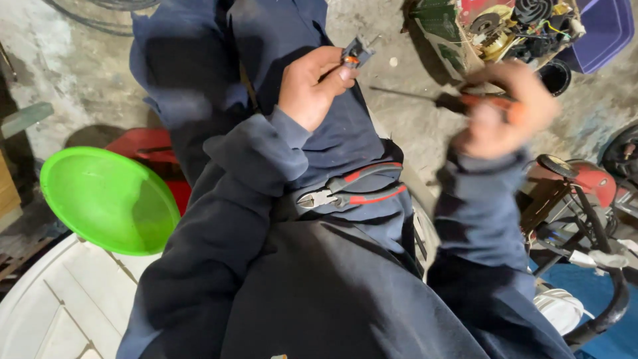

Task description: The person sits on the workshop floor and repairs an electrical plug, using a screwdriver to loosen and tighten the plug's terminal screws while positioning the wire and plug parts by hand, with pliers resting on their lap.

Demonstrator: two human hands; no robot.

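Note:
My left hand [311, 85] is closed around a small grey part with an orange bit [355, 53], held up over my lap. My right hand [506, 110], blurred with motion, grips a screwdriver [444, 101] by its orange handle, with the dark shaft pointing left toward the small part. A gap remains between the screwdriver tip and the part. Side cutters with red and black handles [352, 189] lie on my lap, jaws pointing left. Both arms are in dark blue sleeves.
A green plastic bowl [106, 199] sits at the left above a white plastic surface [60, 306]. A cardboard box of wires and coils [495, 30] stands on the concrete floor, beside a purple tub [608, 30]. A red-topped machine [585, 183] is at the right.

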